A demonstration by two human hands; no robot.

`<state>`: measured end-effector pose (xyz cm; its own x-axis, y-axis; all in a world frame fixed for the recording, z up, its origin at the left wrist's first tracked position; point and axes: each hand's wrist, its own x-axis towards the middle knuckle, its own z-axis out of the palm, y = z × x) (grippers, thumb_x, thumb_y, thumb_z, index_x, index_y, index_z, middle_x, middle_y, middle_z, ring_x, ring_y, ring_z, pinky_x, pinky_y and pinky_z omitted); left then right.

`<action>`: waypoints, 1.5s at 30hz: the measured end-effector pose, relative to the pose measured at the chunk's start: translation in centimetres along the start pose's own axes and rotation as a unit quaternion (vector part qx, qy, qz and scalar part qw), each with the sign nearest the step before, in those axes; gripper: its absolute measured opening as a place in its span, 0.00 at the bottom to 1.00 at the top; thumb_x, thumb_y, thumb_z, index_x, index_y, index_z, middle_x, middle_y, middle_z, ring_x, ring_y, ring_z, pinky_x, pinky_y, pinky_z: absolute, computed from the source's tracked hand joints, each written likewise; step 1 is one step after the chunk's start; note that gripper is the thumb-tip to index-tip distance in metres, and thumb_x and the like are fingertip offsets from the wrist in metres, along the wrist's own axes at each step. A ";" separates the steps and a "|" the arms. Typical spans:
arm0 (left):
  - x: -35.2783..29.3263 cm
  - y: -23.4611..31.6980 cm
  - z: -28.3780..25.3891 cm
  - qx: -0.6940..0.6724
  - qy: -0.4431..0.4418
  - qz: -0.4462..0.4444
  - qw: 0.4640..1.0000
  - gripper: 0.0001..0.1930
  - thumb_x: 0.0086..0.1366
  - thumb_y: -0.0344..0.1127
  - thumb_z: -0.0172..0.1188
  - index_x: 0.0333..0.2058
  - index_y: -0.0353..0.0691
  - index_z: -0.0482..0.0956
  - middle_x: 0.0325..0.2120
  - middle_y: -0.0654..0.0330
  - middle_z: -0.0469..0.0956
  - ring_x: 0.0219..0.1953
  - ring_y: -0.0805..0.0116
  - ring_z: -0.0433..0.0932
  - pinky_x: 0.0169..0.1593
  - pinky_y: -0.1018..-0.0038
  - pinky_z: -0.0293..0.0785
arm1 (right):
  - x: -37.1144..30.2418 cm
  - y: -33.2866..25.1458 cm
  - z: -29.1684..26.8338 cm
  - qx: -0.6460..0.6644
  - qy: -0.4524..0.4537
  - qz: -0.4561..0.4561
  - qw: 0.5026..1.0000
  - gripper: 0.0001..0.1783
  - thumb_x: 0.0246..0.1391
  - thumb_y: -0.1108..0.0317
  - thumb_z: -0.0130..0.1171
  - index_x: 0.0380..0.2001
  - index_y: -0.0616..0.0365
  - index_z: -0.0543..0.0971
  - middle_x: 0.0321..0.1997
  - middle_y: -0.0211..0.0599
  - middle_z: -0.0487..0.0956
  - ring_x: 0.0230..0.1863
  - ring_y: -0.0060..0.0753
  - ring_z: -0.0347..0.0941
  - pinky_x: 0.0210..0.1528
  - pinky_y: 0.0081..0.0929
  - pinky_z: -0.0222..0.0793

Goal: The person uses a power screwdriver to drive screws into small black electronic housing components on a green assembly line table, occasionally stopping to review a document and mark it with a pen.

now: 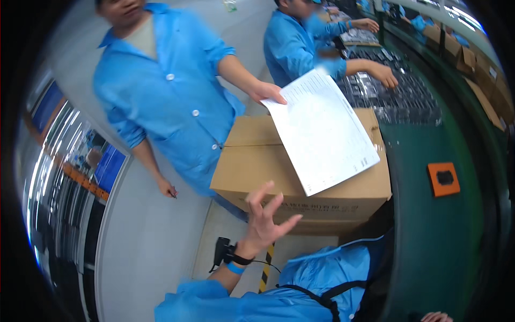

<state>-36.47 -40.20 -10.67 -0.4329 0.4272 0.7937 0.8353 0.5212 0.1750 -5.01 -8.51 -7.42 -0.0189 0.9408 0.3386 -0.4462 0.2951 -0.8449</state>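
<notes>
- Just off the near edge of the cardboard box [249,169], the person's left hand [264,219] is raised with its fingers spread and its thumb out to the right; nothing is in its grasp. Whether it touches the box cannot be told.
- Beyond that hand and to its right is the white printed sheet [322,134], clear of the fingers. Its lower corner comes nearest to them, over the near edge of the box top.
- A co-worker's hand [272,93] pinches the sheet by its upper left corner, so that it slants across the box top; whether it rests there cannot be told.
- At the lower rim of the view, by the near end of the green table [429,241], only part of the right hand [437,317] shows, well apart from the sheet; I cannot tell whether it is spread or gripping.
- The box stands close by the table's left edge.
- On the table, right of the box, lies an orange holder [444,191] with a dark oblong piece [444,177] in its middle.
- Toward the table's far end, a second co-worker's hand [383,75] reaches over rows of black parts [410,99].
</notes>
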 end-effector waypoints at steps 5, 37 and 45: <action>1.4 -3.9 0.5 0.159 -0.037 -0.012 0.987 0.55 0.48 0.35 0.79 0.70 0.54 0.50 0.69 0.40 0.45 0.68 0.34 0.51 0.67 0.45 0.54 | -1.3 -0.2 2.4 -0.010 -0.036 0.005 0.999 0.06 0.62 0.72 0.55 0.32 0.51 0.69 0.17 0.29 0.64 0.16 0.24 0.60 0.19 0.23 0.60; 8.3 2.1 9.9 -0.165 -0.198 -0.089 0.962 0.14 0.43 0.21 0.73 0.31 0.42 0.86 0.26 0.68 0.80 0.31 0.67 0.74 0.39 0.71 0.65 | 0.0 4.3 11.3 -0.147 -0.051 0.173 0.972 0.09 0.67 0.67 0.47 0.33 0.54 0.61 0.14 0.26 0.59 0.12 0.17 0.53 0.14 0.15 0.55; 8.0 2.0 9.5 -0.142 -0.223 -0.066 0.962 0.18 0.41 0.39 0.80 0.33 0.46 0.88 0.31 0.69 0.78 0.36 0.68 0.73 0.39 0.71 0.65 | 1.5 7.4 9.5 -0.035 -0.011 0.287 0.957 0.05 0.68 0.66 0.48 0.37 0.53 0.67 0.17 0.23 0.58 0.15 0.15 0.53 0.16 0.15 0.54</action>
<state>-41.49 -28.69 -9.47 -0.5908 0.6793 0.4352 0.7947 0.3972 0.4589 -16.82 -6.51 -9.24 -0.2618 0.9478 -0.1818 -0.2960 -0.2582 -0.9196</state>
